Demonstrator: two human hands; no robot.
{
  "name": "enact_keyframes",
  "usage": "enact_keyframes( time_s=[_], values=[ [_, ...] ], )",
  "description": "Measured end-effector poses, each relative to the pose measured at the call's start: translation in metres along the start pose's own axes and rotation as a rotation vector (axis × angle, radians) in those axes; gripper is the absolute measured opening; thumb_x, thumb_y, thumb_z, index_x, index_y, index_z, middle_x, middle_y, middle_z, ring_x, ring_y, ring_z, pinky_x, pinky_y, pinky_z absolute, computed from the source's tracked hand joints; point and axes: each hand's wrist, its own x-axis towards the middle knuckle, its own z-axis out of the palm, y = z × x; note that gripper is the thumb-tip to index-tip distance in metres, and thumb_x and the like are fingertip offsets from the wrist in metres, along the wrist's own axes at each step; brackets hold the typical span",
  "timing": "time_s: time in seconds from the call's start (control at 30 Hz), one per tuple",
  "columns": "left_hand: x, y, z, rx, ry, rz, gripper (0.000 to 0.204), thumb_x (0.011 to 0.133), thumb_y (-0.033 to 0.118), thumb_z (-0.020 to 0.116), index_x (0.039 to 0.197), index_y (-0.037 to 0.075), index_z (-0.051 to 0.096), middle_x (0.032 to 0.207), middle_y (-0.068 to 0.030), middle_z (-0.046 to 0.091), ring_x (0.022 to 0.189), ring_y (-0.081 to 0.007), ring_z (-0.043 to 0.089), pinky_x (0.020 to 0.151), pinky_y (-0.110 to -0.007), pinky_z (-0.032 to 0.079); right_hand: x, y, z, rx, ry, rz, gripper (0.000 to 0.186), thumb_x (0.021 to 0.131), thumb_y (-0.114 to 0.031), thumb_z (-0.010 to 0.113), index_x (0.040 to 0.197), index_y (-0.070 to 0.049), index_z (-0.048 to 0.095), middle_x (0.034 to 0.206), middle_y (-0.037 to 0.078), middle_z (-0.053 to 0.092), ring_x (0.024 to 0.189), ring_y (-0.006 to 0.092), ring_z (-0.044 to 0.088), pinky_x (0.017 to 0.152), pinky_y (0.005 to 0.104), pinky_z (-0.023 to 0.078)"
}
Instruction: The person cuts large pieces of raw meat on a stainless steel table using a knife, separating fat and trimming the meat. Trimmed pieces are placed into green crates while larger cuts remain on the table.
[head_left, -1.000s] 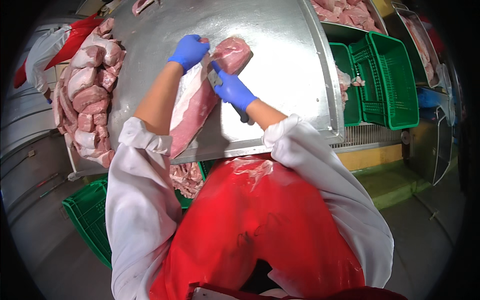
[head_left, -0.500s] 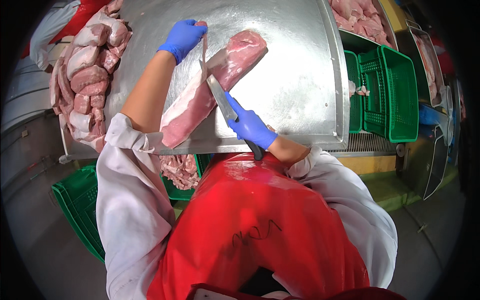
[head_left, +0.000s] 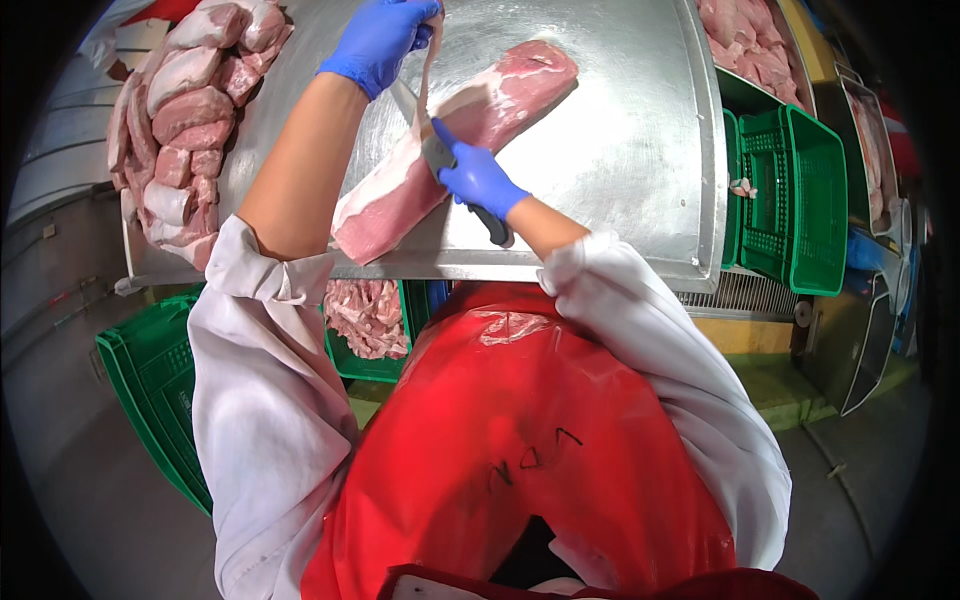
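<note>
Lying beside the right hand (head_left: 483, 181) is raw meat (head_left: 484, 120).

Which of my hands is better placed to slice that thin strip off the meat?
Your right, most likely: the right hand grips the knife, which reaches across the long piece of meat. Your left hand is occupied, holding up the thin strip.

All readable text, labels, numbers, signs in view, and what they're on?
Shiny red apron: short row of dark handwritten marks; not copied out here.
Leftmost green plastic crate: faint marking, too small to read.
Black-handled steel knife: no text I can make out.
</note>
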Motion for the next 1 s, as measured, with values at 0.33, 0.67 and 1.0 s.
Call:
enact_keyframes(
  time_s=[0.33,0.67,1.0],
  values=[
    [-0.043,0.008,-0.057,-0.239,0.067,0.133,0.008,0.093,0.014,0.061,0.091,0.008,0.066,0.075,0.0016,0.058,0.063,-0.0071,0.051,0.058,-0.023,0.041,-0.015,0.000,0.025,-0.103,-0.035,-0.027,0.076,0.094,-0.022,0.055,0.159,-0.032,0.017,0.070,0.015,0.066,0.052,0.0236,0.064,0.056,0.0388,0.055],
    [-0.075,0.022,-0.088,-0.378,-0.003,0.201,0.006,0.094,0.013,0.060,0.092,0.010,0.065,0.075,0.0024,0.058,0.062,-0.0073,0.052,0.057,-0.023,0.043,-0.021,-0.015,0.045,-0.042,-0.106,0.037,0.075,0.094,-0.018,0.055,0.159,-0.032,0.020,0.072,0.008,0.065,0.051,0.0163,0.060,0.054,0.0327,0.055],
    [-0.098,0.030,-0.132,-0.601,0.057,0.277,0.008,0.095,0.012,0.059,0.088,0.011,0.063,0.072,0.0004,0.059,0.058,-0.0090,0.052,0.053,-0.022,0.041,-0.047,-0.020,0.075,-0.233,-0.124,0.128,0.076,0.092,-0.018,0.054,0.159,-0.027,0.020,0.079,0.012,0.068,0.062,0.0209,0.066,0.069,0.0359,0.057]
  ],
)
